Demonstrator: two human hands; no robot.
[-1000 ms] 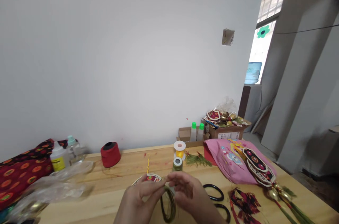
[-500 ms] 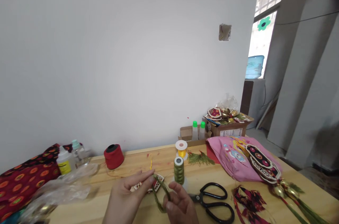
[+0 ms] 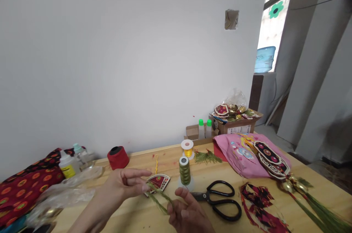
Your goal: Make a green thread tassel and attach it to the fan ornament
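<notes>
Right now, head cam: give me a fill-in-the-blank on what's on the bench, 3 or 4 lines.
1. Both hands, the left hand and the right hand, hold a strand of ____ thread.
2. The black scissors lie on the wooden table with their blades ____.
3. The green spool stands ____ on the table.
4. The spool near the wall is ____ in colour.

Missing words: green; shut; upright; red

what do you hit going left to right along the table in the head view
patterned red cloth → white bottle → red thread spool → left hand → green thread spool → black scissors → pink bag
</notes>
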